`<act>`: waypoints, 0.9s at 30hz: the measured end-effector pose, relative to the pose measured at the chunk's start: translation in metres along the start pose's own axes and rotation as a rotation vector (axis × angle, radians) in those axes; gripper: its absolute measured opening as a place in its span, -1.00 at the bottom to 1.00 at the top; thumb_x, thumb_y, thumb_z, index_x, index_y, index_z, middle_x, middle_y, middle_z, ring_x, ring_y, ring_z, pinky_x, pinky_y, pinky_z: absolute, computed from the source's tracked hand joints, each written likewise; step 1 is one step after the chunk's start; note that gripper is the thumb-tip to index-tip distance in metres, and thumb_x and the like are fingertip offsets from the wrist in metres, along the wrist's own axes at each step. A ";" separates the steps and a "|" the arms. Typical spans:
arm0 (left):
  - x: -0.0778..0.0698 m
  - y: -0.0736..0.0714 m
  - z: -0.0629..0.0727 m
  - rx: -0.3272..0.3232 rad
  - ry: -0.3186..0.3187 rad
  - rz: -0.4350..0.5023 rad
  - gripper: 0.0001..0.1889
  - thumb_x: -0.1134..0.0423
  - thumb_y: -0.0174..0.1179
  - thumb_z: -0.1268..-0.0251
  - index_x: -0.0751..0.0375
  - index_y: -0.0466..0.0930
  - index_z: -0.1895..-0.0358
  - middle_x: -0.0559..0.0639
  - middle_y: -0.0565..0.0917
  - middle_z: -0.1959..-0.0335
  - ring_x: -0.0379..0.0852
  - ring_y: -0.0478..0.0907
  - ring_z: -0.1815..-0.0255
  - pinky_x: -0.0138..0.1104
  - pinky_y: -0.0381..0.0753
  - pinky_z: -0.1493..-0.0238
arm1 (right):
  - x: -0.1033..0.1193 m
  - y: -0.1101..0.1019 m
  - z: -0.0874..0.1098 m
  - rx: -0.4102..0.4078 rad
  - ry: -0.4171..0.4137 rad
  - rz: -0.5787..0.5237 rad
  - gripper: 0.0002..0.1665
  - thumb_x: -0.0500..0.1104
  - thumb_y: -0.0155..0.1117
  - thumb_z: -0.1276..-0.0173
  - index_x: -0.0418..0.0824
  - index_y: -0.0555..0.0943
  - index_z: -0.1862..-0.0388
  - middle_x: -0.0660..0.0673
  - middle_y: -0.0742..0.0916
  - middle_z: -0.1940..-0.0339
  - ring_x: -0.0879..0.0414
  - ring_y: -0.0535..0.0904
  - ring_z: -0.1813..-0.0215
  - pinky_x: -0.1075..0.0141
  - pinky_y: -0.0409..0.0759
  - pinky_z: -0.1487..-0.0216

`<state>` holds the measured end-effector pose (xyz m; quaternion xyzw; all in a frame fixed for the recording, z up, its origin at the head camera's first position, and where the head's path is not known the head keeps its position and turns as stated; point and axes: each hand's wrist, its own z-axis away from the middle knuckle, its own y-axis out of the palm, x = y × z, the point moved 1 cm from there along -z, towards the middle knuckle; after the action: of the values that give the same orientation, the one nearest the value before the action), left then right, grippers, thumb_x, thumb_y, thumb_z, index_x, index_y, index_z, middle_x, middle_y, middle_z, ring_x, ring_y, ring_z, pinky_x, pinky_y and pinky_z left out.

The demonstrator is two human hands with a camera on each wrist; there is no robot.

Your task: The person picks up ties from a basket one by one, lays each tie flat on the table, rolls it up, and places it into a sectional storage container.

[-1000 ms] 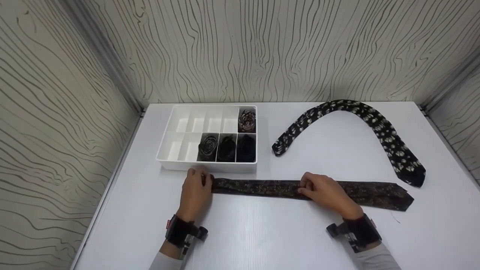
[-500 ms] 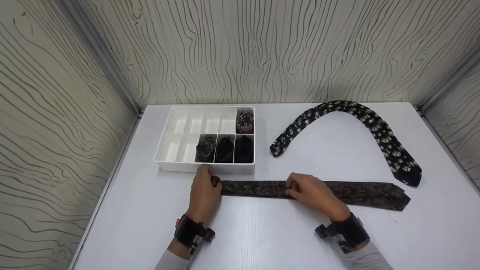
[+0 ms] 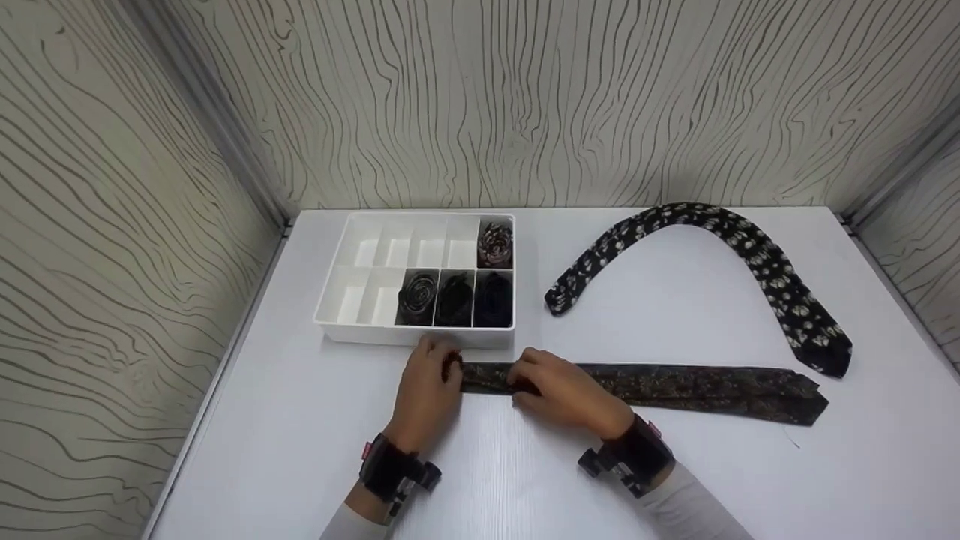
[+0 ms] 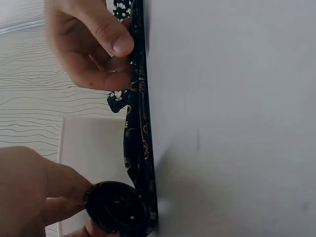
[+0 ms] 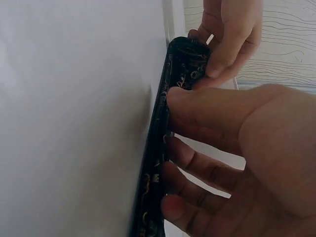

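Note:
A dark necktie with a small brown-gold pattern (image 3: pixel 705 386) lies stretched across the white table, its wide pointed end to the right. Its left end is wound into a roll (image 4: pixel 117 210), which my left hand (image 3: pixel 429 390) grips between thumb and fingers. Farther along the strip, my right hand (image 3: pixel 566 394) pinches the tie with thumb and curled fingertips, a short way right of the roll. The right wrist view shows the right thumb (image 5: pixel 197 106) on the strip close to the roll, the other fingers lined up along it.
Just beyond the left hand stands a white divided box (image 3: pixel 420 335). Several of its compartments hold rolled ties, such as a grey one (image 3: pixel 417 296) and a brown one (image 3: pixel 495 244). A black floral tie (image 3: pixel 780 281) curves at the back right. Patterned walls (image 3: pixel 517 105) enclose the table.
The left hand has moved right as the tie's roll grew and travelled with it. The right hand has slid left along the strip, closer to the left hand. The box and floral tie stay put.

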<state>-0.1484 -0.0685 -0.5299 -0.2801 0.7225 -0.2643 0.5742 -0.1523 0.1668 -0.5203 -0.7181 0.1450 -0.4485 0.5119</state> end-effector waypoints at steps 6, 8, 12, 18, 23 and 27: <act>0.000 -0.002 0.000 -0.003 -0.018 0.035 -0.95 0.34 0.28 -0.45 0.22 0.72 0.18 -0.06 0.58 0.14 -0.16 0.53 0.13 -0.27 0.61 0.08 | 0.006 0.002 -0.010 0.022 0.011 0.001 -0.84 -0.12 0.47 -0.43 -0.12 0.73 0.07 0.03 0.67 0.14 0.16 0.61 0.15 0.21 0.66 0.09; 0.000 -0.002 -0.001 -0.009 -0.003 0.035 -0.91 0.36 0.23 -0.47 0.22 0.73 0.12 -0.05 0.62 0.13 -0.15 0.55 0.11 -0.24 0.62 0.04 | 0.008 0.004 -0.013 0.032 0.009 -0.001 -0.82 -0.11 0.47 -0.43 -0.12 0.72 0.06 0.03 0.68 0.12 0.14 0.63 0.12 0.18 0.68 0.06; 0.001 -0.003 -0.001 -0.033 0.029 0.028 -0.83 0.49 0.21 -0.42 0.21 0.66 0.05 0.01 0.67 0.13 -0.08 0.58 0.07 -0.16 0.62 0.01 | 0.013 0.008 -0.019 0.038 0.014 0.003 -0.78 -0.10 0.47 -0.42 -0.12 0.71 0.02 0.02 0.69 0.11 0.12 0.66 0.10 0.16 0.70 0.04; 0.001 -0.002 -0.003 -0.014 0.028 0.027 -0.79 0.38 0.42 -0.28 0.22 0.62 0.10 0.07 0.61 0.04 -0.02 0.57 0.06 -0.20 0.61 0.05 | 0.019 0.011 -0.025 0.044 0.039 -0.023 -0.62 -0.09 0.45 -0.44 -0.16 0.64 -0.17 -0.05 0.73 0.07 0.07 0.68 0.08 0.13 0.70 0.04; -0.001 0.000 -0.006 0.027 0.024 0.069 -0.74 0.40 0.45 -0.21 0.22 0.56 0.13 0.02 0.60 0.18 -0.06 0.56 0.14 -0.25 0.59 0.10 | 0.023 0.013 -0.031 0.041 0.063 -0.061 -0.28 0.02 0.47 -0.44 -0.17 0.47 -0.48 -0.18 0.77 -0.15 -0.07 0.74 -0.06 0.03 0.73 -0.06; 0.000 -0.001 -0.007 0.069 0.062 0.062 -0.81 0.36 0.45 -0.23 0.21 0.61 0.19 -0.01 0.59 0.16 -0.07 0.54 0.12 -0.26 0.58 0.07 | 0.023 0.018 -0.035 0.019 0.060 -0.073 -0.32 0.01 0.46 -0.45 -0.14 0.48 -0.45 -0.16 0.77 -0.16 -0.09 0.75 -0.09 0.03 0.72 -0.07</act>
<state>-0.1554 -0.0692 -0.5278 -0.2291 0.7387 -0.2798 0.5688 -0.1629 0.1227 -0.5220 -0.7043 0.1294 -0.4896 0.4975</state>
